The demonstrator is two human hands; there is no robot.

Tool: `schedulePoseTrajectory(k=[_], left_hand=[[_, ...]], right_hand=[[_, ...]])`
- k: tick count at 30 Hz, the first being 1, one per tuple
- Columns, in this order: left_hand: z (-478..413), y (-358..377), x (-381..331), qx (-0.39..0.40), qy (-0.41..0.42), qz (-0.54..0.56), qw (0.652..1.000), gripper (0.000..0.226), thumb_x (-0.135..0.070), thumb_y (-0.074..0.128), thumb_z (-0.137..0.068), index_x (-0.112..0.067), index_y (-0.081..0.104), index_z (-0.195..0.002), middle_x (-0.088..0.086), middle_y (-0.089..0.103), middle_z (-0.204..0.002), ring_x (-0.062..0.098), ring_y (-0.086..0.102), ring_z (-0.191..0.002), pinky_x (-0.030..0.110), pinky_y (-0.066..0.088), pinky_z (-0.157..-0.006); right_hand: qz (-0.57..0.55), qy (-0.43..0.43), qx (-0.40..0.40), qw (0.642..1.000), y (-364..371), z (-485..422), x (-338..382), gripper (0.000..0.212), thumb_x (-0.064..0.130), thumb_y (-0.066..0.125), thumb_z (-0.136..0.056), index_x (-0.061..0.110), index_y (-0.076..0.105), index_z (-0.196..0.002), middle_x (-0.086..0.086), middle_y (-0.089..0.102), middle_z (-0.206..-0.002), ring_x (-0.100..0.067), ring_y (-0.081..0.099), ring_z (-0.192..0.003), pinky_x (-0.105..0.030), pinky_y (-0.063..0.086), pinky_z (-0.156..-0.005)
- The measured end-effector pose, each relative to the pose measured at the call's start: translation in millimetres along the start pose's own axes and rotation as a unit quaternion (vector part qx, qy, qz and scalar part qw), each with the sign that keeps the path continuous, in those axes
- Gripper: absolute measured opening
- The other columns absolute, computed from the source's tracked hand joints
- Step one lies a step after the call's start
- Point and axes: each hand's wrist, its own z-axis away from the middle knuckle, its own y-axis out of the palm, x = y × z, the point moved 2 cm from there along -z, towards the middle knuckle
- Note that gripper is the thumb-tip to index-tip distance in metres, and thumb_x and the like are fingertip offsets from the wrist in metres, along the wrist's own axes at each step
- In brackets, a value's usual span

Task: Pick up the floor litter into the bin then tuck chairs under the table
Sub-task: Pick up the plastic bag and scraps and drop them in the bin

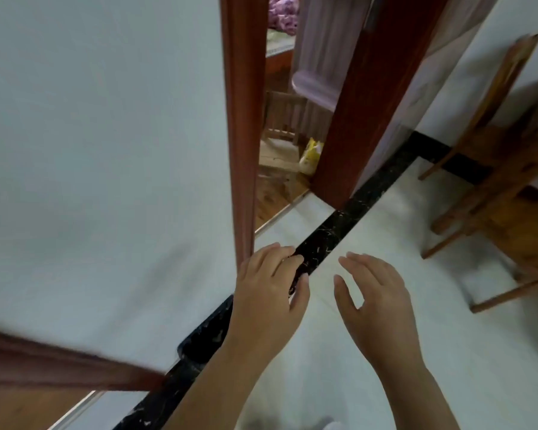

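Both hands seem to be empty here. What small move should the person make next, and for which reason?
Probably turn right and reach for the wooden chair. The left hand and right hand are both open and hold nothing, and the chair stands out on the pale floor, with no table in view. The yellow bag past the doorway may be litter; I cannot tell.
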Motion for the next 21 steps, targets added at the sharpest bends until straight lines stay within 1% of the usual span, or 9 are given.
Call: schedulePoseTrajectory(k=[2,5,7,10,12,14,18,19,21], left_hand=[[-7.7,-1.8,-20.7,0.012,0.039,0.004,0.999,0.031,-0.028,0.045,-0.086,-0.010,0.068,-0.100,0.002,0.067,-0.106,0.016,0.054,-0.107,0.026,0.036,-0.092],[-18.2,1.0,-57.6,0.036,0.100,0.021,0.994,0.034,-0.028,0.044,-0.086,-0.008,0.068,-0.100,0.006,0.068,-0.105,0.023,0.059,-0.104,0.035,0.046,-0.090],[-23.7,6.4,-84.1,0.053,0.145,0.033,0.987,0.036,-0.029,0.043,-0.086,-0.007,0.069,-0.100,0.007,0.069,-0.105,0.025,0.060,-0.104,0.038,0.047,-0.090],[-30.0,18.4,-121.5,0.069,0.206,0.051,0.975,0.040,-0.032,0.039,-0.090,-0.007,0.069,-0.100,0.008,0.069,-0.105,0.025,0.061,-0.103,0.037,0.045,-0.090],[-33.9,29.5,-146.3,0.077,0.238,0.067,0.966,0.039,-0.032,0.042,-0.088,-0.007,0.070,-0.099,0.008,0.070,-0.104,0.026,0.062,-0.102,0.039,0.046,-0.089],[-36.4,41.1,-171.6,0.092,0.265,0.082,0.956,0.040,-0.033,0.042,-0.087,-0.008,0.070,-0.100,0.008,0.070,-0.104,0.025,0.063,-0.102,0.040,0.047,-0.089],[-32.9,63.8,-223.9,0.108,0.306,0.111,0.939,0.049,-0.037,0.031,-0.094,-0.008,0.070,-0.099,0.008,0.070,-0.103,0.025,0.063,-0.101,0.040,0.048,-0.087],[-30.0,69.9,-237.9,0.111,0.320,0.117,0.934,0.048,-0.036,0.031,-0.094,-0.008,0.070,-0.098,0.008,0.070,-0.102,0.025,0.063,-0.100,0.039,0.047,-0.087],[-21.0,83.5,-267.7,0.119,0.347,0.124,0.922,0.040,-0.032,0.039,-0.088,-0.008,0.070,-0.097,0.007,0.070,-0.101,0.025,0.064,-0.099,0.037,0.047,-0.087]], right_hand=[[0.038,0.017,-0.006,0.999,-28.2,5.6,-5.2,0.029,0.024,0.058,-0.080,0.008,0.069,-0.102,-0.008,0.070,-0.102,-0.027,0.064,-0.097,-0.034,0.039,-0.091],[0.088,0.060,-0.004,0.994,-68.9,16.7,-17.5,0.030,0.027,0.057,-0.081,0.011,0.069,-0.102,-0.006,0.070,-0.104,-0.025,0.064,-0.099,-0.034,0.039,-0.092],[0.119,0.089,-0.011,0.989,-94.7,24.4,-25.7,0.030,0.029,0.056,-0.081,0.012,0.069,-0.103,-0.005,0.070,-0.105,-0.024,0.064,-0.100,-0.033,0.038,-0.092],[0.157,0.126,-0.039,0.979,-131.5,34.7,-39.2,0.030,0.029,0.056,-0.081,0.012,0.069,-0.102,-0.005,0.070,-0.105,-0.024,0.064,-0.100,-0.037,0.043,-0.091],[0.176,0.147,-0.061,0.971,-153.4,42.0,-52.3,0.031,0.031,0.052,-0.085,0.011,0.069,-0.103,-0.006,0.070,-0.105,-0.025,0.064,-0.100,-0.040,0.047,-0.090],[0.187,0.171,-0.082,0.964,-170.8,51.7,-68.3,0.036,0.034,0.046,-0.087,0.011,0.068,-0.104,-0.006,0.069,-0.105,-0.024,0.063,-0.099,-0.040,0.049,-0.088],[0.205,0.211,-0.120,0.948,-197.4,77.3,-103.2,0.036,0.033,0.045,-0.086,0.009,0.068,-0.102,-0.006,0.069,-0.103,-0.025,0.063,-0.097,-0.038,0.048,-0.086],[0.210,0.221,-0.130,0.944,-205.7,85.1,-112.1,0.036,0.032,0.045,-0.086,0.009,0.068,-0.102,-0.007,0.069,-0.103,-0.026,0.063,-0.096,-0.038,0.048,-0.085],[0.226,0.237,-0.155,0.932,-225.8,103.1,-130.2,0.035,0.031,0.046,-0.085,0.007,0.068,-0.100,-0.007,0.070,-0.101,-0.026,0.063,-0.094,-0.038,0.049,-0.083]])
